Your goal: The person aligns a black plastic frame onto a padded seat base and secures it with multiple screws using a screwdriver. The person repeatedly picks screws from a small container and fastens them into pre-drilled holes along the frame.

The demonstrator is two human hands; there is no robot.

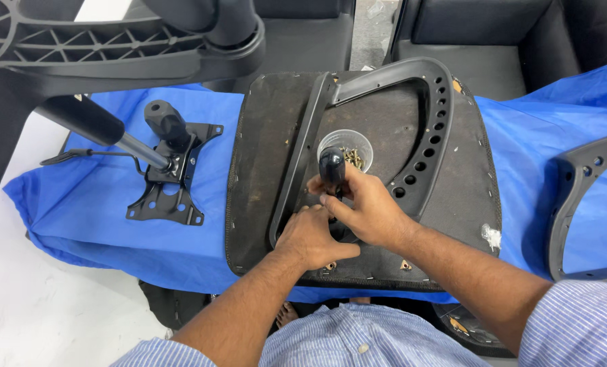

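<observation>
An upturned chair seat (262, 136) lies underside up on a blue cloth. A black armrest frame (431, 129) with a row of holes rests on it. My right hand (364, 207) grips a screwdriver with a black handle (332, 166), held upright over the near end of the frame. My left hand (311, 236) presses down beside it, fingers at the tool's lower end, which is hidden. A clear plastic cup (347, 143) of small brass-coloured screws stands on the seat just beyond the handle.
A black metal chair mechanism plate (171, 183) with a lever and a gas cylinder (89, 122) lies left on the blue cloth (86, 204). A chair base (113, 41) looms at top left. A second armrest frame (575, 204) lies at right. Dark sofa behind.
</observation>
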